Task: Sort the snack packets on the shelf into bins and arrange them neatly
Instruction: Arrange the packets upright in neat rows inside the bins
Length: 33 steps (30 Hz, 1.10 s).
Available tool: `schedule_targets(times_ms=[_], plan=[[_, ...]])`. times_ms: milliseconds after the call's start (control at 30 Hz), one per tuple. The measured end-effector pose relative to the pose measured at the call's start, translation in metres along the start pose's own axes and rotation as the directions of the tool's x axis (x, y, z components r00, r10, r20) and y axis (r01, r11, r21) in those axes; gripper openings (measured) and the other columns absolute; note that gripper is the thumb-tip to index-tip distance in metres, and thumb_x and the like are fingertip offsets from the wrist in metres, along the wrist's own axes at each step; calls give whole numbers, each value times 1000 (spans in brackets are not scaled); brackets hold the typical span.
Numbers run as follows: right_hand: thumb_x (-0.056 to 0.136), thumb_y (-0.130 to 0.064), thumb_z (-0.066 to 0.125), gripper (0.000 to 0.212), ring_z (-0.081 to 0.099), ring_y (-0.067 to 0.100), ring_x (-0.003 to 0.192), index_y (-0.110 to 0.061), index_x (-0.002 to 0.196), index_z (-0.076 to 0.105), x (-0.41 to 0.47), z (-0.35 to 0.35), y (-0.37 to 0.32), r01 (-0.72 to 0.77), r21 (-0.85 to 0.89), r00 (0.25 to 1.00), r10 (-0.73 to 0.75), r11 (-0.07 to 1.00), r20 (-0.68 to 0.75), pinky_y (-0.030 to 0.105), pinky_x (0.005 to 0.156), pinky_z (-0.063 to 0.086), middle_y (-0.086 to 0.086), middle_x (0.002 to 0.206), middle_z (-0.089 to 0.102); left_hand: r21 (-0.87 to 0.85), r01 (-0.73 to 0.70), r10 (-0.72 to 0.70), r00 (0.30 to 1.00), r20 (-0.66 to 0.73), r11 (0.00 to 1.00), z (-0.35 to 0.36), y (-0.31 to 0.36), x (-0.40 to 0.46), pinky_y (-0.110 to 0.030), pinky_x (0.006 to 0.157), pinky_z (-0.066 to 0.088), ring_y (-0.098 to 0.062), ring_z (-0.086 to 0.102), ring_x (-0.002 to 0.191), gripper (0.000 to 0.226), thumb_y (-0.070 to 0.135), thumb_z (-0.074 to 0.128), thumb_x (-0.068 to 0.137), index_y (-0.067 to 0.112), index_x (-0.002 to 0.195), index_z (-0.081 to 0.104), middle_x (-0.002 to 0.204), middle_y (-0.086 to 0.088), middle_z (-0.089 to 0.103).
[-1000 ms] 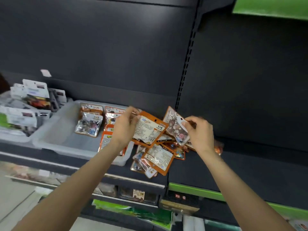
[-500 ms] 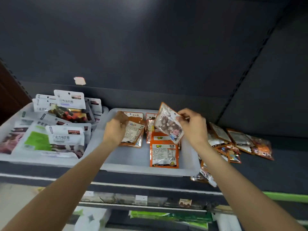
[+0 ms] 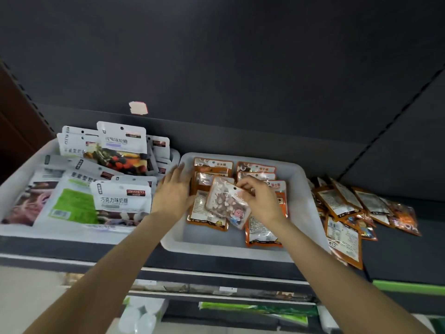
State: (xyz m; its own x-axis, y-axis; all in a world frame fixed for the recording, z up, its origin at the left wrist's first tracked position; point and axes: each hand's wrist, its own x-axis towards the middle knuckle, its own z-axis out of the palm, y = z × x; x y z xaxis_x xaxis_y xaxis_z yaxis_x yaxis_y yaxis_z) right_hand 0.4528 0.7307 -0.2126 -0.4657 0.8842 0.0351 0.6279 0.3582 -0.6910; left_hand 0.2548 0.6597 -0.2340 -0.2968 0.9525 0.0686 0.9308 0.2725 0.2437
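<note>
A translucent white bin (image 3: 226, 249) on the dark shelf holds several orange snack packets (image 3: 255, 169) in rows. My right hand (image 3: 262, 203) is over the bin's middle and pinches the top of a clear orange-edged packet (image 3: 224, 203) with a pink pig on it, tilted above the packets below. My left hand (image 3: 173, 191) lies flat with fingers spread at the bin's left side, touching the edge of an orange packet (image 3: 204, 213) that lies in the bin. A loose pile of orange packets (image 3: 344, 208) lies on the shelf right of the bin.
A second white bin (image 3: 60, 233) on the left is full of white snack packets (image 3: 122, 198), some standing upright. The dark back panel (image 3: 240, 80) rises behind both bins. A lower shelf with green packaging (image 3: 260, 309) sits below the shelf's front edge.
My left hand has let go of the orange packet, which now lies in the bin, and opened flat. My right hand has lowered the pig packet over the bin. The view shifted left.
</note>
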Motion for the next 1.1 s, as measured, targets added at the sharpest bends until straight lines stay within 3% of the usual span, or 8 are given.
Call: schedule_targets(times_ms=[67, 200, 300, 433, 633, 800, 967, 1100], plan=[[92, -9, 58, 20, 63, 18, 102, -17, 109, 63, 5, 16, -4, -9, -9, 1000, 9, 1000, 29, 28, 79, 52, 1, 110, 67, 48, 59, -63, 994, 91, 997, -3, -7, -4, -44, 116, 13, -27, 6, 146, 92, 46, 59, 87, 20, 151, -1, 159, -7, 1], [95, -11, 52, 34, 64, 17, 101, -24, 126, 55, 15, 43, -4, -17, -185, 997, 31, 983, 70, 24, 73, 53, 1, 121, 64, 94, 60, -75, 984, 160, 994, -2, -12, -5, -43, 117, 11, -24, 2, 147, 97, 53, 58, 85, 17, 151, -4, 159, -5, 2], [93, -17, 58, 46, 60, 22, 110, -22, 137, 46, 21, 52, 0, 12, -298, 980, 48, 954, 195, 34, 88, 53, 6, 133, 54, 51, 70, -76, 987, 139, 996, -1, -11, -6, -43, 117, 12, -23, 2, 146, 96, 53, 60, 83, 18, 151, 2, 159, -4, 4], [91, -20, 61, 59, 43, 24, 131, -21, 145, 36, 21, 45, 2, 90, -339, 966, 1, 936, 260, 37, 106, 40, 5, 146, 40, 23, 82, -84, 991, 105, 996, 0, -5, -9, -47, 114, 21, -24, 8, 145, 89, 52, 61, 82, 19, 149, 12, 157, -5, 12], [91, -19, 60, 47, 42, 18, 130, -21, 136, 48, -11, -9, 28, 82, -235, 997, -79, 968, 22, 34, 108, 38, 0, 140, 48, -20, -11, 10, 999, -53, 1000, 1, 39, -11, -41, 108, 30, -24, 34, 134, 56, 42, 55, 89, 22, 139, 37, 144, -4, 39], [92, -14, 56, 34, 47, 21, 120, -16, 126, 58, -49, -74, 81, -75, -255, 979, 23, 964, -204, 32, 99, 41, 4, 127, 56, -219, -116, 103, 992, -69, 969, 0, 126, -9, -37, 98, 43, -22, 51, 119, 36, 33, 47, 96, 25, 131, 46, 132, -1, 52], [93, -11, 54, 33, 47, 25, 122, -15, 126, 57, -74, -133, 154, -202, -222, 952, 137, 954, -274, 36, 97, 44, 7, 128, 54, -300, -241, 247, 969, -18, 923, 23, 220, -2, -33, 95, 42, -19, 50, 119, 37, 29, 45, 97, 24, 134, 45, 134, 0, 50], [95, -15, 52, 37, 51, 26, 117, -15, 131, 51, -67, -171, 209, -274, -208, 949, 229, 939, -218, 38, 93, 47, 10, 131, 51, -365, -267, 295, 955, 22, 892, 53, 287, 10, -31, 99, 42, -20, 46, 123, 42, 24, 48, 96, 21, 137, 43, 141, -3, 41]])
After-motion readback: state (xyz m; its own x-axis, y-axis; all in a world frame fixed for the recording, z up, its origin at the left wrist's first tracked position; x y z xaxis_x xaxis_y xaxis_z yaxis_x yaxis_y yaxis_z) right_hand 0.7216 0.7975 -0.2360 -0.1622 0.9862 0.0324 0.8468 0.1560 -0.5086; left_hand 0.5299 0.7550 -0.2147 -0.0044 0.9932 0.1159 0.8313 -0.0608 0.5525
